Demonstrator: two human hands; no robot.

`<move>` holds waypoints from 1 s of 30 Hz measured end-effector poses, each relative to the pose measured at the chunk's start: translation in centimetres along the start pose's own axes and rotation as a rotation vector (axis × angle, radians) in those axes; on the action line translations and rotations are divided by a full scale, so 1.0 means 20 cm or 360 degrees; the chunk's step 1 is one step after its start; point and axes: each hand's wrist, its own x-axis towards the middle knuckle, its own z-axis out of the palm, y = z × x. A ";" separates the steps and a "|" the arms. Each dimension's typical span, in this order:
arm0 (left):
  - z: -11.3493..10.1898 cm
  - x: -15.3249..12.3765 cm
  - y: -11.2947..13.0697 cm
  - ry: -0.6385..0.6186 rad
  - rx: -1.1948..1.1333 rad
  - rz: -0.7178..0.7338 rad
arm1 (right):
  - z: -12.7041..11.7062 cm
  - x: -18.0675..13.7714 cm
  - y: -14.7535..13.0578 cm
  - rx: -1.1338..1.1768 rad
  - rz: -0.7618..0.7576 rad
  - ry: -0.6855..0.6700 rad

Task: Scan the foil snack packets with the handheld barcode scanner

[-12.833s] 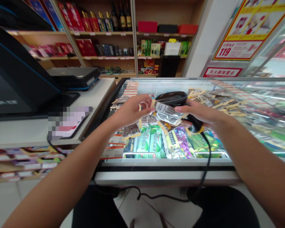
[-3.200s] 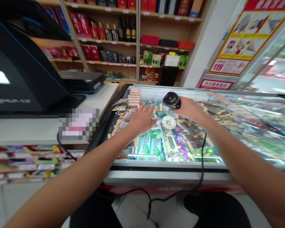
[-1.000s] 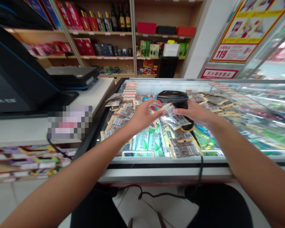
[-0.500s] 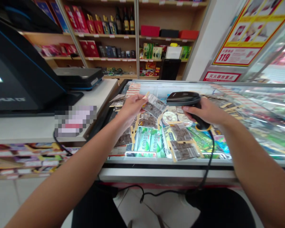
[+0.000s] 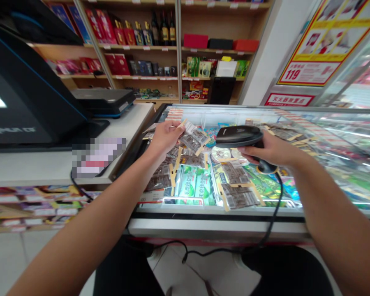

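Observation:
My left hand (image 5: 165,136) is closed on a small silvery snack packet (image 5: 193,136) with yellow edges, held above the glass counter (image 5: 311,148). My right hand (image 5: 269,150) grips a black barcode scanner (image 5: 239,136), its head level and just right of the packet. The scanner's black cable (image 5: 273,218) hangs down over the counter's front edge. Several similar packets (image 5: 234,193) lie on the glass below both hands, beside a small round tin (image 5: 221,154).
A black till screen (image 5: 24,102) and a flat black device (image 5: 105,100) stand on the white desk (image 5: 49,168) to the left. Shelves (image 5: 160,45) with bottles and boxes fill the back wall. A red and yellow poster (image 5: 320,45) hangs at the right.
My left hand has carried the packet left and away from the scanner. My right hand with the scanner has drifted a little right. More packets lie on the left of the glass than 3 s ago.

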 end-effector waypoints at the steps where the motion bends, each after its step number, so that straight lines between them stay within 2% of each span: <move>1: 0.00 0.01 0.00 0.0006 0.0031 0.0005 | 0.00 0.00 0.00 -0.0006 0.0002 0.0002; 4: -0.03 0.03 -0.01 0.0021 0.0315 0.0147 | -0.02 0.01 0.01 -0.0079 0.0009 0.0083; 7: -0.07 0.02 0.01 0.0040 0.1001 0.0437 | -0.02 0.03 0.04 -0.0257 -0.0040 0.0144; 10: -0.08 -0.01 0.02 0.0035 0.1657 0.0591 | -0.01 0.06 0.09 -0.0422 -0.0112 0.0023; 14: -0.05 -0.07 0.04 0.0099 0.2015 0.0762 | 0.03 0.08 0.15 -0.0473 -0.0130 -0.0157; 16: -0.02 -0.09 0.05 0.0034 0.1968 0.0881 | 0.05 0.08 0.16 -0.0469 -0.0101 -0.0195; 19: 0.03 -0.14 0.07 -0.0219 0.1690 0.0993 | 0.06 0.08 0.16 -0.0430 -0.0106 -0.0222; 22: 0.08 -0.18 0.07 -0.0680 0.1463 0.0882 | 0.05 0.08 0.14 -0.0363 -0.0158 -0.0231; 25: 0.12 -0.22 0.05 -0.1107 0.1245 0.0782 | 0.04 0.08 0.10 -0.0297 -0.0255 -0.0082; 27: 0.15 -0.24 0.03 -0.1139 0.1003 0.0681 | 0.05 0.08 0.08 -0.0232 -0.0282 0.0063; 30: 0.20 -0.25 0.01 -0.1003 0.0738 0.0554 | 0.09 0.07 0.04 -0.0098 -0.0260 0.0178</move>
